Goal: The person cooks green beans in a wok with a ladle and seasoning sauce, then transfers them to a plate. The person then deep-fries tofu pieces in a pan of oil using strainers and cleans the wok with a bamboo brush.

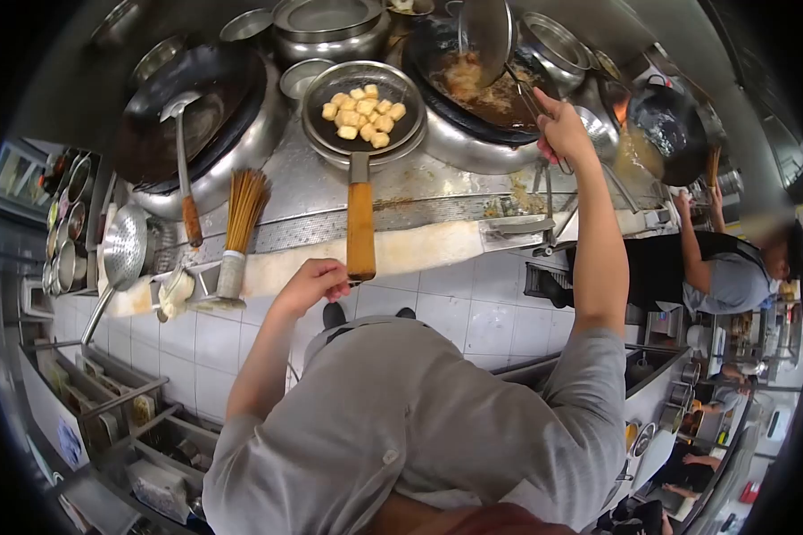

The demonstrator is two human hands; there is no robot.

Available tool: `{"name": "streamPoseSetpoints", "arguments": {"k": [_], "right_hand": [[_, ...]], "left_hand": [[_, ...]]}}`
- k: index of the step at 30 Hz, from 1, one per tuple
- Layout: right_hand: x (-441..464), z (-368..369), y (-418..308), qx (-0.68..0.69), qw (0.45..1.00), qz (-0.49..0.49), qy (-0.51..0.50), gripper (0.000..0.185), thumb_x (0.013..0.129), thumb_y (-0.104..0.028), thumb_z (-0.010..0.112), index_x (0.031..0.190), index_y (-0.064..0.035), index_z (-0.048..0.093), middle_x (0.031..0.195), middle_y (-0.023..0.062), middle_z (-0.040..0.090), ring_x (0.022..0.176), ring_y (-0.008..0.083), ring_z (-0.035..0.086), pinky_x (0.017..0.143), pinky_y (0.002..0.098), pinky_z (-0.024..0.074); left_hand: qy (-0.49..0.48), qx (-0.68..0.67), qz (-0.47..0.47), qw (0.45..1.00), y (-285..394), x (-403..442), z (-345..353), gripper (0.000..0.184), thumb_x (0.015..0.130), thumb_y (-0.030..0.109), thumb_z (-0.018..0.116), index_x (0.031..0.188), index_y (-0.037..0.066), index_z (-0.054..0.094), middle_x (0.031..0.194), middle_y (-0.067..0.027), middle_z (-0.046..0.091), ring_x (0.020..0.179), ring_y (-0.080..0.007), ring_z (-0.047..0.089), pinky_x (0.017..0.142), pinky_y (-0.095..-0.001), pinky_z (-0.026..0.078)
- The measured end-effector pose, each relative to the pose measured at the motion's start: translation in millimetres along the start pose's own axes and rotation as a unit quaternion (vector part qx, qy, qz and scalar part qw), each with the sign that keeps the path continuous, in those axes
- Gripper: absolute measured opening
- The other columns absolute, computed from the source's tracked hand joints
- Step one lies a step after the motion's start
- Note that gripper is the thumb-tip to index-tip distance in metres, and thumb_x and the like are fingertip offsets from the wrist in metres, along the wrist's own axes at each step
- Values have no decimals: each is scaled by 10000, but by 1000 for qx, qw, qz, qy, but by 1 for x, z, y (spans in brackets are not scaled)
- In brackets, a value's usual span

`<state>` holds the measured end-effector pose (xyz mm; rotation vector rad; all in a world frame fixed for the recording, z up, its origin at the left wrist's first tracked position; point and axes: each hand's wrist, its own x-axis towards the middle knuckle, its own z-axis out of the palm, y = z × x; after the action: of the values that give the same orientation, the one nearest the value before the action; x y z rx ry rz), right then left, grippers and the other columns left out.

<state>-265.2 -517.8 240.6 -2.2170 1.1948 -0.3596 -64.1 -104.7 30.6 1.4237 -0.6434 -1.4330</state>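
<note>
We list: right hand (560, 132), closed around a metal handle (515, 76) reaching over the wok (491, 132) ahead, its length likely sparing fingers the heat; left hand (317, 283), loosely curled beside the wooden handle (360, 223), grip or contact we cannot tell; ahead of it, golden cubes (366, 116) in the strainer (406, 91), set over a pot (327, 155), presumably for draining.

Tips of L fingers (335, 275) part. hidden; contact w/ wooden handle (360, 234) just beside them unclear. Thin handle (525, 94) part. hidden in R fingers (549, 103); fwd-L of those, round metal vessel (493, 43) cut off by top edge, food (462, 78) blurred, can't ID. Bowl (403, 160) fwd of L fingers mostly hidden under strainer (314, 123).
</note>
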Motion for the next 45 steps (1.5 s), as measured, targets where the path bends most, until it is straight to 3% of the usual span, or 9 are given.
{"name": "streamPoseSetpoints", "arguments": {"k": [6, 9, 12, 19, 23, 33, 38, 41, 45], "right_hand": [[-31, -11, -3, 12, 999, -2, 31, 552, 936, -43, 475, 1466, -194, 442, 547, 90, 573, 401, 151, 531, 421, 341, 461], [-11, 23, 15, 145, 989, 35, -24, 550, 933, -51, 480, 1464, -190, 443, 555, 94, 580, 403, 154, 535, 431, 339, 470], [8, 59, 19, 68, 997, 34, -1, 552, 942, -51, 475, 1473, -196, 434, 559, 86, 577, 394, 163, 523, 406, 328, 427], [-15, -9, 3, 51, 999, 3, -11, 584, 954, -47, 474, 1510, -183, 357, 557, 59, 552, 392, 122, 489, 350, 294, 393], [-24, -28, 19, 62, 998, 12, 28, 493, 964, -62, 499, 1452, -104, 442, 566, 59, 562, 392, 124, 500, 348, 294, 389], [-3, -41, 112, -35, 991, 42, 119, 526, 948, -87, 518, 1465, -112, 423, 581, 62, 583, 393, 144, 521, 367, 294, 433], [7, -44, 185, 208, 972, 106, -13, 563, 970, -119, 489, 1511, -148, 335, 628, 71, 607, 423, 138, 535, 373, 273, 435], [10, -44, 218, 354, 916, 152, -109, 540, 992, -129, 486, 1509, -167, 334, 656, 82, 619, 440, 131, 534, 378, 253, 428], [28, -20, 239, 486, 835, 145, -211, 481, 1013, -141, 469, 1482, -185, 369, 671, 76, 630, 450, 118, 525, 378, 236, 412]], "left_hand": [[17, -22, -25, 999, -12, -1, -6, 220, 965, 218, 568, 925, 22, 659, 753, -29, 661, 628, -73, 572, 584, -220, 483], [2, -2, -25, 1000, -12, 11, -5, 208, 963, 209, 561, 949, 27, 659, 759, -35, 667, 636, -70, 580, 594, -215, 490], [-3, -3, -28, 1000, -4, 16, 8, 172, 921, 190, 606, 902, 34, 675, 735, -40, 667, 618, -74, 579, 586, -221, 483], [20, -18, -1, 1000, -7, 12, -1, 73, 921, 90, 569, 870, 48, 599, 779, -55, 684, 638, -81, 605, 618, -212, 509], [19, -16, 41, 999, -1, 3, 5, 51, 866, 12, 610, 865, 53, 580, 789, -50, 679, 672, -83, 629, 622, -225, 512], [59, -25, 8, 998, -3, 7, 11, 193, 875, 131, 657, 1047, 43, 650, 826, -23, 680, 708, -86, 638, 619, -233, 500], [98, -42, 9, 994, 0, 1, 21, 258, 859, 213, 706, 1046, 42, 660, 823, -11, 676, 715, -85, 632, 651, -243, 496], [136, -40, 7, 990, 3, -4, 29, 145, 871, 86, 624, 1001, 28, 652, 763, -56, 661, 626, -103, 596, 576, -243, 497], [139, -43, 5, 989, 6, -11, 32, 260, 825, 185, 707, 1016, 15, 664, 802, -18, 669, 689, -82, 601, 639, -233, 468]]}}
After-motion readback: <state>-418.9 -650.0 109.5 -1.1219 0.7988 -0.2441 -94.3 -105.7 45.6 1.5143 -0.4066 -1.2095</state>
